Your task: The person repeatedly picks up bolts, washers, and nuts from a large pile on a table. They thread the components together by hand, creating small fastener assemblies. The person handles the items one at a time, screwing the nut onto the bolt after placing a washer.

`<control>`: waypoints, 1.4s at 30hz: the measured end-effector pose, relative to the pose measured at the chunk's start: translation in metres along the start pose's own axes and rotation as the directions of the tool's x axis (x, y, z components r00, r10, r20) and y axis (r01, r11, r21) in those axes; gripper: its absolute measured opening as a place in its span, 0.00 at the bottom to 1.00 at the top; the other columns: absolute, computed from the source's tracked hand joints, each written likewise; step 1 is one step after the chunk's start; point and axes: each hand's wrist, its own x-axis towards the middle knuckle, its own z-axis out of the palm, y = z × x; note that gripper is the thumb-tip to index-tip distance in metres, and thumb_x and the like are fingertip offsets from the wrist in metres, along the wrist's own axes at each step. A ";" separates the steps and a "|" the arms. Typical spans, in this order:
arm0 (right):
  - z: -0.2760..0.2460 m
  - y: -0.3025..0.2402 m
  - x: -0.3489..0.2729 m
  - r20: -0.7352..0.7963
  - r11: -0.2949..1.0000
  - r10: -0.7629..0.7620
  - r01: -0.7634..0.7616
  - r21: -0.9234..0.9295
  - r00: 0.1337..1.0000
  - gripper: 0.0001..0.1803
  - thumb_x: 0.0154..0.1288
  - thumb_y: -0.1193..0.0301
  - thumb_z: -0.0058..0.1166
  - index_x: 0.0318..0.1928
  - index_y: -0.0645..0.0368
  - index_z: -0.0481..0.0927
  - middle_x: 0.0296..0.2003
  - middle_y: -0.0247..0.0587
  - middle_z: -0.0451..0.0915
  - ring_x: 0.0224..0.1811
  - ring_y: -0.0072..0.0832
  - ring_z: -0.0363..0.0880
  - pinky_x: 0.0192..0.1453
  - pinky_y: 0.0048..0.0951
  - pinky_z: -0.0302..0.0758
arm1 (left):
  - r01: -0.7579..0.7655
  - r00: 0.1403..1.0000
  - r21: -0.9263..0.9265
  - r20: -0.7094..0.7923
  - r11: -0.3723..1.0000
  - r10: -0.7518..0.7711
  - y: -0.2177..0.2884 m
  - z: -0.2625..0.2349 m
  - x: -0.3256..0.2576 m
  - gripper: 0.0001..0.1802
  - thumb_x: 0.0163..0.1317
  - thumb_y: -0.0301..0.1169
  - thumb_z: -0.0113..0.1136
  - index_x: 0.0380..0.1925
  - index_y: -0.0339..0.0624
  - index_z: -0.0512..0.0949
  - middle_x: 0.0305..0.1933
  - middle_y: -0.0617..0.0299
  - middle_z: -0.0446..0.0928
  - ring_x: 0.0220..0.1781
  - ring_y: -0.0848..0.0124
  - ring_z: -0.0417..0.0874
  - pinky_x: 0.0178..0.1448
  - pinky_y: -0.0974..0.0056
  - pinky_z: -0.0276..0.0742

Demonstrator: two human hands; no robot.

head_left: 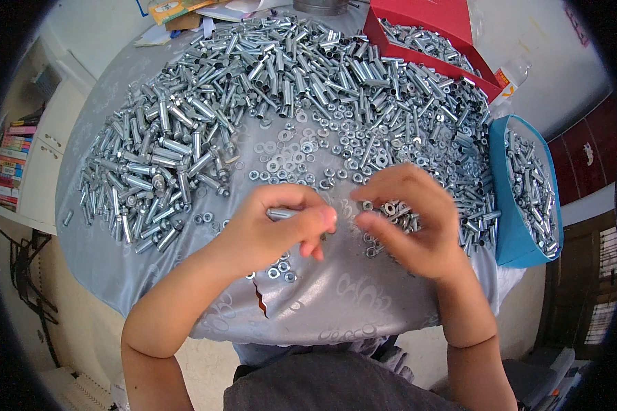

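Note:
My left hand (pixel 267 229) is closed around a silver metal sleeve anchor (pixel 279 214), its shank showing between the fingers and palm. The anchor's far end is hidden behind my thumb and fingertips. Facing it, slightly blurred, my right hand (pixel 421 229) is open, with thumb and curved fingers apart and nothing seen between them. Under and beside the right hand lie loose nuts and washers (pixel 393 211). A few more nuts (pixel 274 272) rest on the cloth just below my left hand. Flat washers and nuts (pixel 288 163) are spread beyond both hands.
A large heap of metal sleeves and bolts (pixel 274 68) covers the far table; assembled-looking anchors (pixel 161 161) pile up at left. A red box (pixel 483 79) and a blue bin (pixel 504 205), both holding metal parts, stand at right. The grey tablecloth (pixel 343 301) has a tear near me.

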 end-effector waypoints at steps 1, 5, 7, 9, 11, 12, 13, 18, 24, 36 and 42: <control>-0.004 0.004 0.001 -0.052 1.000 0.007 -0.008 -0.028 0.999 0.10 0.45 0.80 0.60 0.32 0.62 0.79 0.29 0.40 0.76 0.29 0.28 0.75 0.34 0.24 0.72 | -0.005 0.999 -0.041 -0.034 0.999 0.004 0.000 0.000 0.000 0.14 0.58 0.35 0.53 0.23 0.33 0.73 0.16 0.65 0.68 0.21 0.77 0.71 0.30 0.68 0.73; -0.017 0.013 0.002 -0.145 0.973 0.085 -0.114 -0.201 0.986 0.07 0.45 0.79 0.59 0.30 0.61 0.79 0.27 0.40 0.76 0.28 0.30 0.74 0.33 0.25 0.71 | -0.006 0.995 -0.125 -0.095 0.992 -0.006 -0.002 0.000 0.004 0.14 0.59 0.33 0.48 0.21 0.32 0.70 0.14 0.66 0.62 0.15 0.77 0.65 0.29 0.63 0.74; -0.021 0.018 0.001 -0.004 0.938 0.050 -0.048 -0.344 0.999 0.08 0.45 0.78 0.59 0.30 0.61 0.79 0.27 0.40 0.75 0.28 0.32 0.74 0.33 0.28 0.71 | 0.014 0.995 -0.122 -0.095 0.992 -0.026 -0.002 0.001 0.005 0.14 0.59 0.32 0.47 0.20 0.33 0.70 0.14 0.66 0.61 0.15 0.77 0.64 0.29 0.63 0.74; -0.020 0.021 -0.002 0.088 0.907 0.063 -0.020 -0.420 0.994 0.08 0.45 0.77 0.59 0.31 0.61 0.79 0.27 0.40 0.75 0.28 0.34 0.73 0.34 0.31 0.70 | 0.041 0.995 -0.114 -0.085 0.993 -0.051 -0.003 0.004 0.004 0.13 0.59 0.31 0.47 0.20 0.33 0.70 0.14 0.67 0.61 0.15 0.78 0.64 0.29 0.63 0.74; -0.013 0.023 -0.004 0.130 0.899 0.100 -0.034 -0.437 0.986 0.09 0.45 0.75 0.59 0.31 0.60 0.79 0.26 0.41 0.74 0.29 0.36 0.72 0.35 0.33 0.70 | 0.036 0.995 -0.099 -0.091 0.994 -0.045 -0.002 0.005 0.004 0.13 0.58 0.31 0.47 0.20 0.33 0.70 0.14 0.67 0.61 0.15 0.78 0.64 0.28 0.63 0.73; -0.013 0.024 -0.005 0.119 0.897 0.117 -0.053 -0.440 0.986 0.09 0.45 0.75 0.59 0.31 0.60 0.79 0.26 0.41 0.74 0.30 0.36 0.72 0.35 0.33 0.70 | 0.032 0.995 -0.090 -0.095 0.995 -0.041 -0.002 0.004 0.004 0.13 0.58 0.31 0.47 0.20 0.33 0.70 0.14 0.67 0.61 0.15 0.78 0.64 0.28 0.63 0.73; -0.013 0.026 -0.006 0.109 0.894 0.134 -0.072 -0.442 0.985 0.09 0.46 0.75 0.58 0.32 0.60 0.79 0.26 0.41 0.74 0.30 0.37 0.73 0.36 0.34 0.70 | 0.027 0.993 -0.100 -0.114 0.995 -0.038 -0.003 0.004 0.004 0.13 0.58 0.31 0.47 0.21 0.33 0.70 0.14 0.67 0.61 0.15 0.78 0.64 0.28 0.63 0.73; -0.013 0.028 -0.004 0.079 0.878 0.111 -0.061 -0.474 0.991 0.11 0.47 0.74 0.58 0.35 0.59 0.79 0.30 0.41 0.74 0.35 0.37 0.72 0.40 0.34 0.69 | 0.024 0.975 -0.152 -0.215 0.988 -0.057 -0.003 -0.002 0.007 0.16 0.58 0.36 0.51 0.17 0.37 0.69 0.13 0.66 0.64 0.17 0.76 0.69 0.29 0.68 0.71; 0.011 0.029 -0.005 0.164 0.843 0.018 0.073 -0.533 0.986 0.16 0.49 0.72 0.56 0.42 0.56 0.77 0.39 0.41 0.72 0.42 0.36 0.70 0.46 0.34 0.68 | -0.039 0.957 -0.183 -0.291 0.982 -0.016 -0.004 0.001 0.008 0.16 0.58 0.37 0.51 0.17 0.36 0.69 0.13 0.67 0.63 0.17 0.76 0.68 0.29 0.69 0.70; 0.025 0.044 -0.002 0.160 0.867 -0.009 0.088 -0.491 0.987 0.12 0.45 0.69 0.59 0.34 0.56 0.78 0.34 0.37 0.73 0.39 0.34 0.71 0.43 0.32 0.69 | 0.007 0.959 -0.171 -0.277 0.985 -0.055 -0.007 0.003 0.009 0.17 0.58 0.37 0.53 0.19 0.33 0.73 0.13 0.68 0.63 0.16 0.80 0.64 0.28 0.68 0.70; 0.022 0.044 0.000 0.130 0.894 -0.050 0.102 -0.437 0.990 0.11 0.46 0.71 0.59 0.33 0.59 0.77 0.31 0.38 0.75 0.36 0.34 0.72 0.41 0.32 0.70 | 0.000 0.961 -0.138 -0.274 0.990 -0.038 -0.005 0.002 0.009 0.17 0.58 0.36 0.53 0.19 0.32 0.73 0.13 0.66 0.65 0.16 0.79 0.66 0.26 0.69 0.70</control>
